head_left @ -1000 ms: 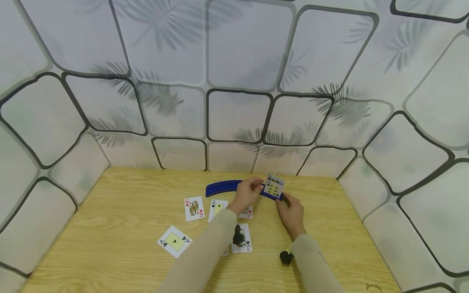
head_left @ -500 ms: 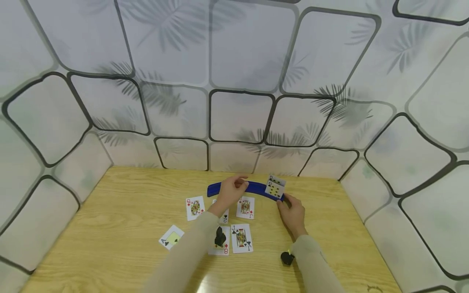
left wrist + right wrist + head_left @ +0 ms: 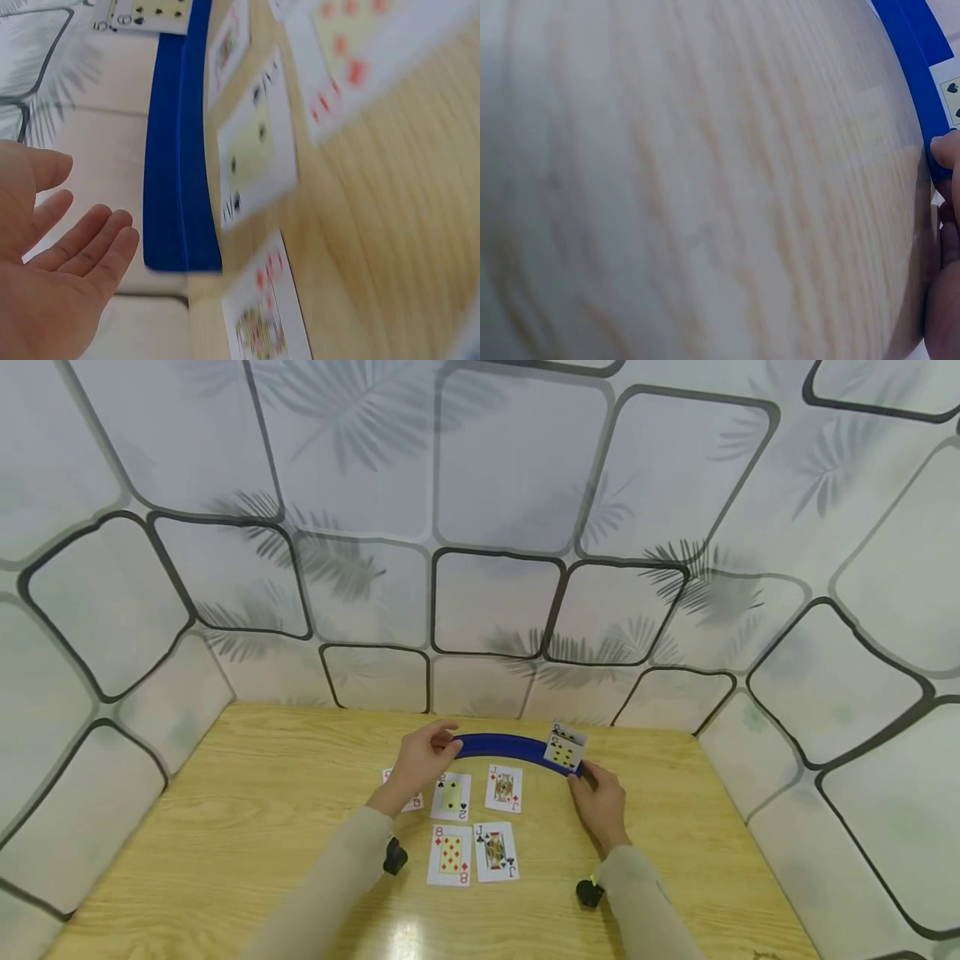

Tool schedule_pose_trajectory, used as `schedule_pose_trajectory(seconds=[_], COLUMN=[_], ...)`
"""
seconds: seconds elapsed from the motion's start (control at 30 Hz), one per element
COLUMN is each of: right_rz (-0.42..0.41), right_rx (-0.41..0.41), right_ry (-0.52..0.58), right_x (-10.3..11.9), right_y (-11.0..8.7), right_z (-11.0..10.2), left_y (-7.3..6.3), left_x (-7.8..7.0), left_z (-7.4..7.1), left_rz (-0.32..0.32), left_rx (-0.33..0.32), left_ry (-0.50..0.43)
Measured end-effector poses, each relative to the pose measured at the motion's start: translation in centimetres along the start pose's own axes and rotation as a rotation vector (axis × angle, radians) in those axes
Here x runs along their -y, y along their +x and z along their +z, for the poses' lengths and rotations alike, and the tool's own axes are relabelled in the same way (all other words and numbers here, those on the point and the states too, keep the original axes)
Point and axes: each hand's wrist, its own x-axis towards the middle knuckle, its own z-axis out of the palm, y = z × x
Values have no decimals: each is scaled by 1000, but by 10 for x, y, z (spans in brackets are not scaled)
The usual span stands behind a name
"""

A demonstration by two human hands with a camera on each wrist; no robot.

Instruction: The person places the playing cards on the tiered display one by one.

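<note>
A curved blue card holder lies at the back of the table. Two playing cards stand in its right end, a six of spades in front of a five. My right hand grips that end, thumb on the blue front. My left hand is beside the holder's left end, holding nothing; the left wrist view shows its fingers loosely spread, apart from the holder. In front lie a jack of diamonds, a two of spades and a queen of diamonds, partly behind my left hand.
Nearer me lie an eight of diamonds and a jack of clubs. The wooden table is enclosed by patterned walls at the back and sides. Black wrist cameras sit under both sleeves.
My left hand has moved left along the holder, from near the standing cards to its left end. My left arm now hides the ace of clubs. The right hand keeps its place.
</note>
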Motion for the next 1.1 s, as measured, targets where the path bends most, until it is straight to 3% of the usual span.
schedule_pose_trajectory(seconds=[0.33,0.53,0.9,1.1], right_rz=[-8,-4,-11,6], right_rx=[7,9,0,10], right_ry=[1,-4,-8,1], right_x=[-2,-3,-3,-3], right_y=[2,0,1,1], right_z=[0,1,3,2], left_y=[-26,-41,-66,-75], left_x=[23,36,56,59], left_z=[-46,-65,-85,-87], left_rz=[-68,-77,-106,-111], left_rx=[14,79,180,244], left_ry=[170,213,376,508])
